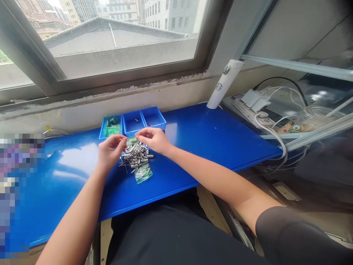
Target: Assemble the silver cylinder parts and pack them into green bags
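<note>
A pile of small silvery metal pins and cylinders (pixel 137 155) lies on the blue table (pixel 209 140). My left hand (pixel 110 150) is over the left edge of the pile, thumb and fingertips pressed together; whatever is between them is too small to name. To the right, my right hand (pixel 154 140) pinches something tiny above the pile's far side, too small to make out. A green plastic bag (pixel 143 173) with metal pieces sticks out at the near side of the pile. Just beyond the hands stand blue bins (pixel 133 122); the left one holds green bags (pixel 112 128).
A white bottle (pixel 224 84) stands at the back of the table. Chargers (pixel 255 100), cables and a clear container (pixel 320 116) are beyond the right edge, by a metal frame (pixel 298 67). A window (pixel 118 40) is behind the table.
</note>
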`<state>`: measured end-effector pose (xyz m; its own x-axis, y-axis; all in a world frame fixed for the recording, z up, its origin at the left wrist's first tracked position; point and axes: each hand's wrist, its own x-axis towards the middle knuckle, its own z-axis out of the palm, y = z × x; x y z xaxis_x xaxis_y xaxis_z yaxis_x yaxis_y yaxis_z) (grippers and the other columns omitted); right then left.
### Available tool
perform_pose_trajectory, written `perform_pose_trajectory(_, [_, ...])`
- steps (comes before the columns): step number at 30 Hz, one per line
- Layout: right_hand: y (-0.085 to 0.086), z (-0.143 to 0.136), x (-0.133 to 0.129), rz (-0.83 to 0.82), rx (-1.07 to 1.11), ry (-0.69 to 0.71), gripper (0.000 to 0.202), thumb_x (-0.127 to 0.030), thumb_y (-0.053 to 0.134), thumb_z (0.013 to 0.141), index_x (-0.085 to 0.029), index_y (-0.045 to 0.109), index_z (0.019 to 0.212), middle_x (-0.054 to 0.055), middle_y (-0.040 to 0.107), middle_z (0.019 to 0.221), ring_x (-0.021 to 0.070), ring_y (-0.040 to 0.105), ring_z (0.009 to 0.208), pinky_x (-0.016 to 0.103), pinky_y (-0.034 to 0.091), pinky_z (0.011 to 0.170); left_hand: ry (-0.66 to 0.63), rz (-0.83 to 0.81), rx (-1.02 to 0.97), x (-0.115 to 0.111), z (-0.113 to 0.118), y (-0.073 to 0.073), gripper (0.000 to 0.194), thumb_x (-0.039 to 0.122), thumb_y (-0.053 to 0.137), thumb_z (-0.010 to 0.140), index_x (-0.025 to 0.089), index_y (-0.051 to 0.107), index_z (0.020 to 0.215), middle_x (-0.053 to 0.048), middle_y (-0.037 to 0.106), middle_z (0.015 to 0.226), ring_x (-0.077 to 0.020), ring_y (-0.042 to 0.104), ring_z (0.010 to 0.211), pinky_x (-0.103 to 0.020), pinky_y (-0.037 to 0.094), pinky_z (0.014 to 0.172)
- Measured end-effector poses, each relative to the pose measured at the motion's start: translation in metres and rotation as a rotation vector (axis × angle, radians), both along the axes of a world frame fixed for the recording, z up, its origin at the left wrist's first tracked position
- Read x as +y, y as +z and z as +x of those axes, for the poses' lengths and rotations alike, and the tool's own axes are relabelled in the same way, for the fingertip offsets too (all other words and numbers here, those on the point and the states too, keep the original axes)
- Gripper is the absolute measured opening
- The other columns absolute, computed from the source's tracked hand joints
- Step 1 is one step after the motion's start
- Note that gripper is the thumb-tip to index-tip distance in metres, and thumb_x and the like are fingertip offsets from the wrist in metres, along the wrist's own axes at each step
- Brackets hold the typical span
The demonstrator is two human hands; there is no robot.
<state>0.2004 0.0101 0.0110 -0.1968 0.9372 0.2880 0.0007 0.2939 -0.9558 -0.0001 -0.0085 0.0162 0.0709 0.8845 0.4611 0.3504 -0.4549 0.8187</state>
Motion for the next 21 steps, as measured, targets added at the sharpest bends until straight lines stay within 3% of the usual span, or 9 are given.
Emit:
perform_pose_trajectory(8, [-0.0026,0.0009,0.0002,0.006,-0.024,-0.062,0.029,-0.042,0.075,0.078,-0.017,0.077,0.091,-0.001,0.061,0.061,0.0112,0.052,0.056,0.027,0.043,0.055,-0.056,-0.001,-0.015,-0.0015,0.0004,0.0003,0.022,0.038,0.071,0.084,0.018,0.069,0.091,-0.003,0.074,0.07,-0.0163,0.07,0.054,-0.028,0.056,0.056])
perform_pose_trajectory(14, [0.0017,-0.0012,-0.0034,0.041,0.076,-0.016,0.029,-0.042,0.076,0.075,-0.017,0.074,0.09,0.005,0.073,0.085,0.0147,0.065,0.074,0.028,0.053,0.065,-0.031,0.102,-0.003,-0.0022,-0.0022,-0.0018,0.02,0.036,0.071,0.086,0.017,0.074,0.091,-0.006,0.077,0.084,-0.0189,0.075,0.071,-0.029,0.059,0.064])
perform_pose_trajectory(21, [-0.0019,-0.0011,-0.0006,0.115,0.081,-0.065,0.02,-0.036,0.07,0.078,-0.018,0.062,0.081,0.006,0.071,0.089,0.0154,0.065,0.081,0.028,0.051,0.065,0.016,0.204,0.113,-0.0001,-0.0009,-0.0044,0.014,0.032,0.073,0.083,0.02,0.077,0.088,-0.007,0.08,0.089,-0.0191,0.075,0.076,-0.028,0.057,0.06])
